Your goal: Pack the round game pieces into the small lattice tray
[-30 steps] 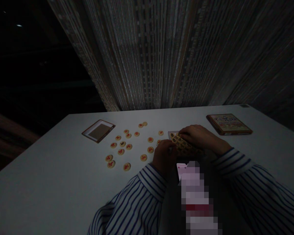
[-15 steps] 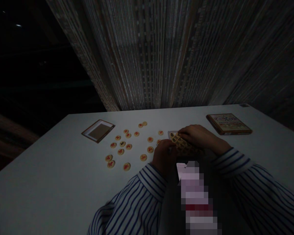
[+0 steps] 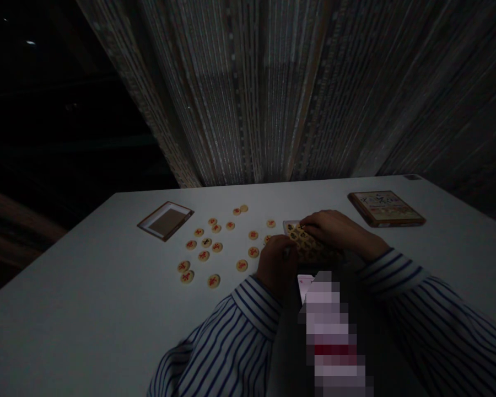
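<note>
Two bare hands meet at the tray of round pieces (image 3: pixel 301 240), which sits on the white bench (image 3: pixel 107 309) ahead of you. Taking that tray as the clock's centre, with twelve toward the curtain (image 3: pixel 248 99), your left hand (image 3: pixel 278 264) is at eight, its fingers curled in at the near left side; you cannot tell whether it grips a piece or the tray's edge. Your right hand (image 3: pixel 334 229) comes in from three, palm down, fingers bent over the pieces at the far side; what lies under the fingertips is hidden. The pieces you can make out in the tray carry black marks. Between eight and ten, loose discs (image 3: pixel 217 247) lie spread over the bench, mostly marked in red, one (image 3: pixel 206 242) in black and one (image 3: pixel 243 208) with a plain face. Well apart at nine lies a flat frame-like lid (image 3: pixel 166 221). Between two and three is a printed box (image 3: pixel 387 209). Just beside the tray at six, a lit screen (image 3: pixel 305 286) shows, partly blurred out.
</note>
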`<state>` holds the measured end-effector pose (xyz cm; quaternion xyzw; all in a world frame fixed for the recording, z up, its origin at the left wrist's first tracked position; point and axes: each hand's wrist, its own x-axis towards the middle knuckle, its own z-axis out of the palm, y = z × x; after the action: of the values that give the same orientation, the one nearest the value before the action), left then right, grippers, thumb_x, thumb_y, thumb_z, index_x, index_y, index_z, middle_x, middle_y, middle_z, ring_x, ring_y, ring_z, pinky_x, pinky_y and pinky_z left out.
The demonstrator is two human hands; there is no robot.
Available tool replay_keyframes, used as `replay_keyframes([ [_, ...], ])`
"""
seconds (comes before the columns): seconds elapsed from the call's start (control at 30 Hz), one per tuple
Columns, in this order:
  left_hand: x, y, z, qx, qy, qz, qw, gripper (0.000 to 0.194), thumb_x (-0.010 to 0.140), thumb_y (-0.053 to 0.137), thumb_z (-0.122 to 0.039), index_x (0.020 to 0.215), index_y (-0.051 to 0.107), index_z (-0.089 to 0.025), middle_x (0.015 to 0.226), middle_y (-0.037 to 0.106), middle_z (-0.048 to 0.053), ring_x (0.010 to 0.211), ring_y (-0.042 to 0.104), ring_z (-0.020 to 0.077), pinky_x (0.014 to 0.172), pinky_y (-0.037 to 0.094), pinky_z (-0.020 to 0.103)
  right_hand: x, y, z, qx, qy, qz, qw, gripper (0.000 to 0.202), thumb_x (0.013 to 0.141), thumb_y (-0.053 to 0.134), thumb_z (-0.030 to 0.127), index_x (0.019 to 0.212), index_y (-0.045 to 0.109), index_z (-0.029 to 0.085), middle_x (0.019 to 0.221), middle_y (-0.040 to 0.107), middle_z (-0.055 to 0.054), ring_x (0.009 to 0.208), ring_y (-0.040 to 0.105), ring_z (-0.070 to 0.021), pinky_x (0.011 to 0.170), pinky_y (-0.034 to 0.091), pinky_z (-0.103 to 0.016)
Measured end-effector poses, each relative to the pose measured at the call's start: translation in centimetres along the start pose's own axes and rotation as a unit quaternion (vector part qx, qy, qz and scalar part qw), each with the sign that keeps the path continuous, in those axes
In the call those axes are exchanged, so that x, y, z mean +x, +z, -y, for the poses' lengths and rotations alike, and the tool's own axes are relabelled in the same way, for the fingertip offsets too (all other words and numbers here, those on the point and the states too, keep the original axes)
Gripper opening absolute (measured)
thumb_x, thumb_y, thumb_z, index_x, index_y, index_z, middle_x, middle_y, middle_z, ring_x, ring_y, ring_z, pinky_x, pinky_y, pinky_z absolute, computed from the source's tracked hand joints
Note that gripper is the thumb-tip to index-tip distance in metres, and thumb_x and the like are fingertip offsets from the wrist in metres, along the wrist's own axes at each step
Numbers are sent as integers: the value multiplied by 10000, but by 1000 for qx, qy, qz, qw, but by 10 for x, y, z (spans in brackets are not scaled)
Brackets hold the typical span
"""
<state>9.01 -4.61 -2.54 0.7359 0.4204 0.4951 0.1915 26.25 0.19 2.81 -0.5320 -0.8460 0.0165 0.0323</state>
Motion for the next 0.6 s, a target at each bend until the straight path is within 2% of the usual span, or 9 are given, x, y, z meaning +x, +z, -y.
replay_keyframes([
  [0.4,0,1,2,-3,-8,3,1000,147,700,557,-50,767,605,-172,822,648,45,802,606,163,713,522,319,1,2,-2,-9,0,2,1000,313,833,415,264,1025,654,204,979,694,-68,886,627,-223,727,439,-316],
  [0.6,1,0,1,5,1,-2,1000,136,695,566,-47,758,605,-161,820,653,60,801,606,168,713,519,315,-1,-6,1,-24,14,-26,999,325,856,380,288,1030,636,189,992,687,-74,904,618,-224,750,427,-312],
])
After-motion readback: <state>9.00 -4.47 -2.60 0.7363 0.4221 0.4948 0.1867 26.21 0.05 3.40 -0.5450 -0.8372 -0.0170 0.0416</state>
